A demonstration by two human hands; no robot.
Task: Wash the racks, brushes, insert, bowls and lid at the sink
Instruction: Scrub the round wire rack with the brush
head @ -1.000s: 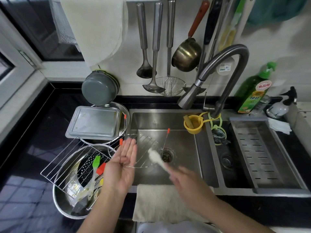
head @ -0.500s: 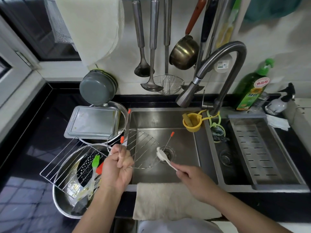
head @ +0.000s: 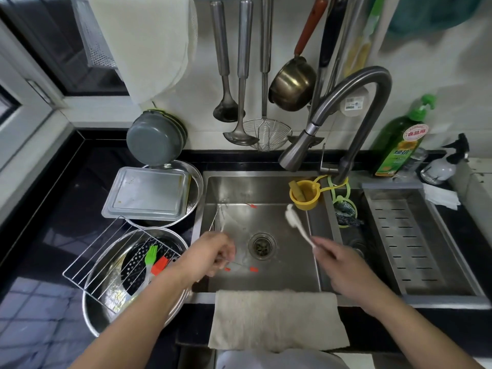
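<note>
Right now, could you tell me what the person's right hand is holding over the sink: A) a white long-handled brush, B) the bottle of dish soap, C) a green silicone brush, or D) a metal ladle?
A: the right hand grips the thin handle of a white long-handled brush, its fluffy head raised above the sink basin near the yellow cup.
</note>
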